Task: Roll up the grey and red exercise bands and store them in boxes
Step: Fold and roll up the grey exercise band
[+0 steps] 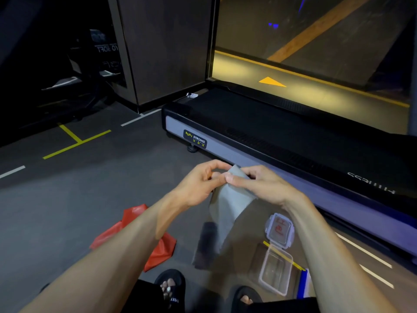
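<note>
Above our sandalled feet (172, 288), left hand (198, 184) and right hand (259, 184) pinch the grey band (228, 206) by its top edge; red band (158, 249) and open box (275, 268) wait on the floor. We judge tight, even turns best.

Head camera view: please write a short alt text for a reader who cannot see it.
Both hands, left hand and right hand, pinch the top edge of a grey exercise band that hangs toward the floor. A red exercise band lies crumpled left; an open clear box sits right.

L grip (200, 181) & R grip (252, 184) fingertip-to-fingertip, both pinched, forearms outstretched
</note>
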